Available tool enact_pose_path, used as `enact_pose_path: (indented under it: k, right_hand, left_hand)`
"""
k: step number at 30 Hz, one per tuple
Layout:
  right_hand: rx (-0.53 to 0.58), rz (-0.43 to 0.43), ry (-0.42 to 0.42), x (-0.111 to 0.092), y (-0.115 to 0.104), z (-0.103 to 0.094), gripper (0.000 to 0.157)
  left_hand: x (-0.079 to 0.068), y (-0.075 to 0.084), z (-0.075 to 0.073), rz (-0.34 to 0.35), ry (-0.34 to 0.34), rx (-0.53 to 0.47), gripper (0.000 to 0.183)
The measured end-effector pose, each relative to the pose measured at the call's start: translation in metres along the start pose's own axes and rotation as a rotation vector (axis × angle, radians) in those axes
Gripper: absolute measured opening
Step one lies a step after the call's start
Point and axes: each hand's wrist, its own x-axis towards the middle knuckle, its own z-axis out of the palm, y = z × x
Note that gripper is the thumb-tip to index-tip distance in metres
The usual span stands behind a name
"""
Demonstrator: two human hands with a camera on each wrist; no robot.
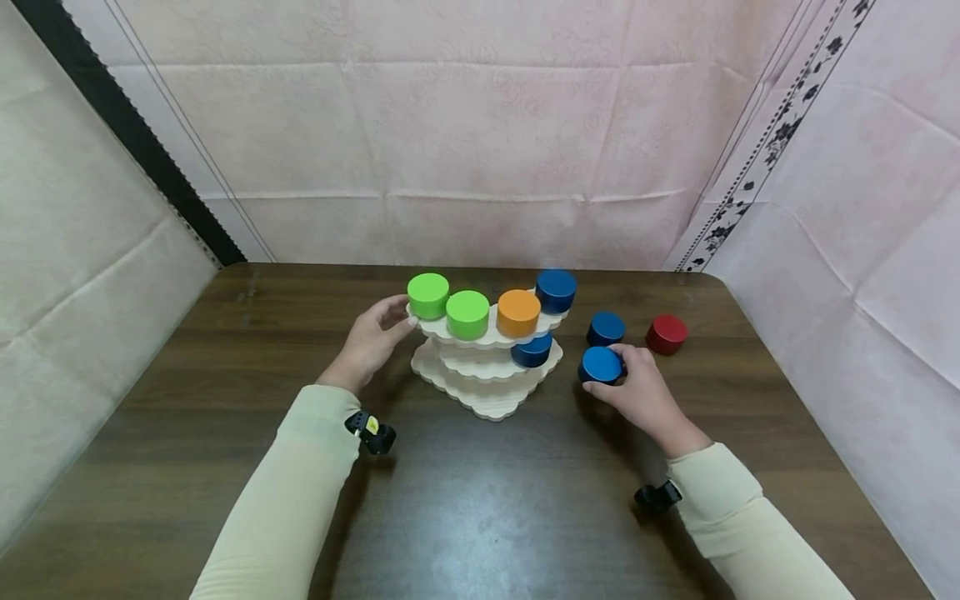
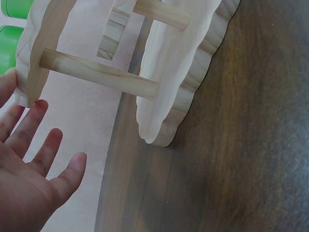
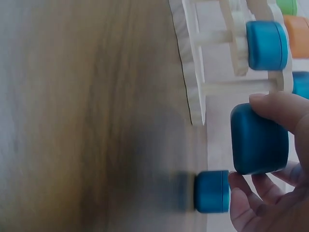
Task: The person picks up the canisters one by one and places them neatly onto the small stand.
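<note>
One blue block (image 1: 600,367) gripped, one stand (image 1: 491,402) pinched

The right hand (image 1: 643,393) was closed on the round blue block, which lay at the hand's 10 o'clock in the head view, out at the fingertips rather than against the palm. The thumb pressed its side near 6 o'clock, and fingers met it from about 1 o'clock. The right wrist view showed it raised clear of the table (image 1: 450,517).

From that block, a second blue block (image 1: 606,328) stood at 12 o'clock, just beside it, and a red block (image 1: 667,335) at 2 o'clock. Whether the lower fingers touched the second one could not be told.

The stand was at the held block's 9 o'clock, apart from it. At the stand's own 9 o'clock, the left hand (image 1: 371,342) pinched the rim of the top tier (image 1: 486,338) between thumb and fingertips, its outer two fingers spread free of the wood.

Along that tier, from 9 o'clock round to 3, sat a left green block (image 1: 428,297), a right green block (image 1: 467,315), an orange block (image 1: 519,313) and a far blue block (image 1: 556,292). A lower blue block (image 1: 532,352) sat on the middle tier (image 1: 480,363) at 3 o'clock.
</note>
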Motion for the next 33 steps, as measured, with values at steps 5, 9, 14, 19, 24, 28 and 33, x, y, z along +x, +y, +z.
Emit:
enact_pose_path:
  k: [5, 9, 14, 19, 24, 28, 33]
  right_hand:
    - [0.02, -0.005, -0.009, -0.005, -0.009, 0.009, 0.073]
    - [0.022, -0.014, -0.009, -0.012, -0.021, 0.014, 0.073]
    - [0.02, -0.029, -0.003, -0.02, -0.035, 0.02, 0.071]
    - [0.026, -0.044, 0.004, -0.025, -0.047, 0.025, 0.069]
    - [0.031, -0.052, 0.014, -0.028, -0.055, 0.029, 0.069]
    - [0.028, -0.065, 0.016, -0.029, -0.061, 0.034, 0.07]
    - [0.021, -0.079, 0.008, -0.03, -0.071, 0.041, 0.073]
  left_hand:
    - [-0.001, 0.001, 0.0, 0.003, -0.002, -0.002, 0.053]
    - [-0.001, -0.001, 0.0, 0.001, 0.001, -0.005, 0.053]
    - [-0.001, 0.0, 0.0, 0.002, 0.003, -0.003, 0.053]
    - [-0.001, 0.0, 0.001, -0.006, 0.001, 0.002, 0.053]
    - [-0.002, 0.0, 0.001, -0.008, -0.002, 0.005, 0.053]
    - [-0.002, 0.001, 0.0, -0.015, -0.006, 0.007, 0.053]
    - [-0.003, 0.002, 0.0, -0.021, -0.008, 0.008, 0.053]
